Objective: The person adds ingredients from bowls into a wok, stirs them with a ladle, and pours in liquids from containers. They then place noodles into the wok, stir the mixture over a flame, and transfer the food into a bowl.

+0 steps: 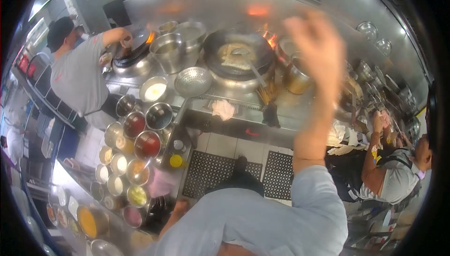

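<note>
My right hand (318,45) is raised in front of the stove, right of the large wok. It is blurred, but its fingers look apart, with nothing seen in them. In the wok (213,64) lies pale food (236,60), and a ladle (254,72) rests there with its handle over the near rim. Just below that handle is a bamboo wok brush (268,94). My left hand (181,207) is low beside the ingredient counter, near a blurred pink cloth-like thing (160,183). Its fingers are too small and hidden to read.
Flames (269,37) rise behind the wok. A perforated strainer (193,81), metal pots (168,52) and a folded cloth (223,109) stand left of it. Several sauce bowls (147,144) fill the left counter. Co-workers stand left (77,73) and right (391,176). Rubber mats (279,174) cover the floor.
</note>
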